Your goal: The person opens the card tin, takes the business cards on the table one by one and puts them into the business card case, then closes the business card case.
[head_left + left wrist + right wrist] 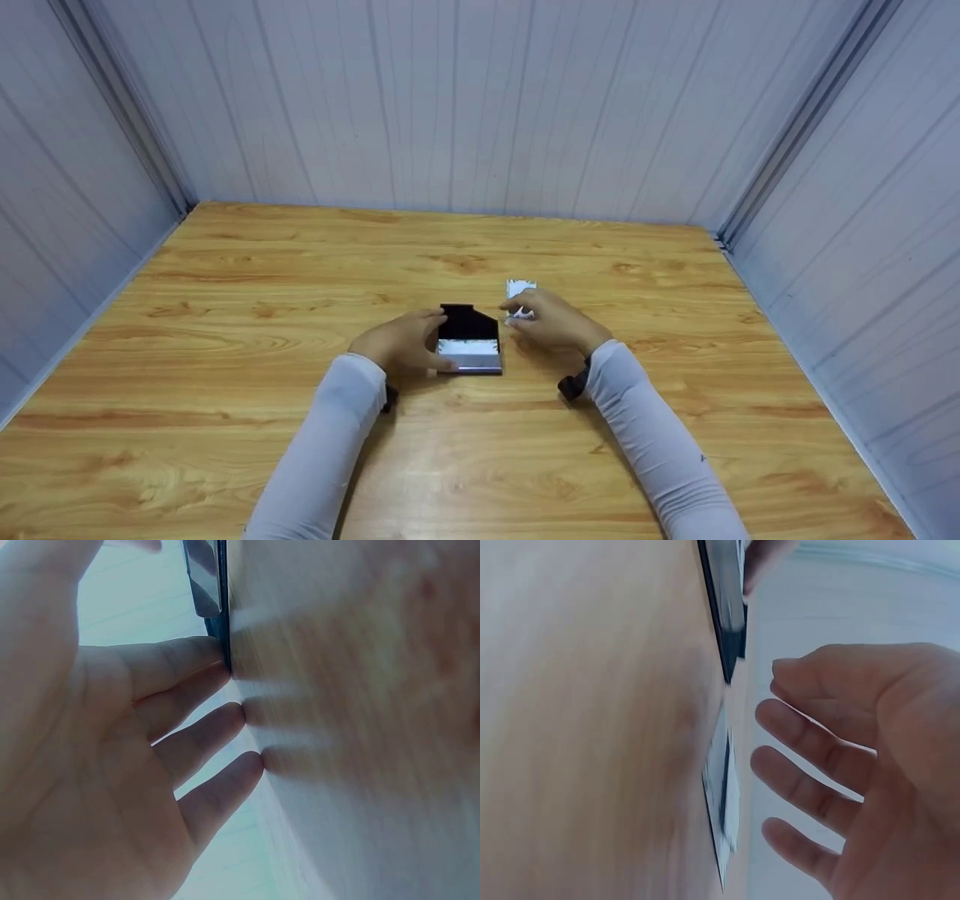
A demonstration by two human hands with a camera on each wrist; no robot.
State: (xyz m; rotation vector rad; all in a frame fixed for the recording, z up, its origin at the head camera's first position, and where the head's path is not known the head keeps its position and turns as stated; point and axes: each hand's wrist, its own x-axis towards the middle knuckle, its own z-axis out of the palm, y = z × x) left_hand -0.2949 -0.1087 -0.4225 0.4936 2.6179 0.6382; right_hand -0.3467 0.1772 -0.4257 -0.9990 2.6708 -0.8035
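Observation:
A dark card holder point(468, 322) with a silvery front strip lies on the table, and a white card with a patterned edge point(468, 346) sits inside it. My left hand point(401, 341) holds the holder by its left side, thumb at the front and forefinger towards the back. In the left wrist view, other fingertips point(253, 759) rest on the table beside the holder point(206, 581). My right hand point(559, 321) hovers over white cards point(521, 286) right of the holder. Its fingers are loosely bent and apart from the cards point(721, 799) in the right wrist view.
The wood-grain table point(465, 450) runs back to a pale panelled wall point(450, 112). Side walls point(862, 225) stand at left and right. Dark straps point(574, 385) sit at both wrists, below white sleeves point(660, 442).

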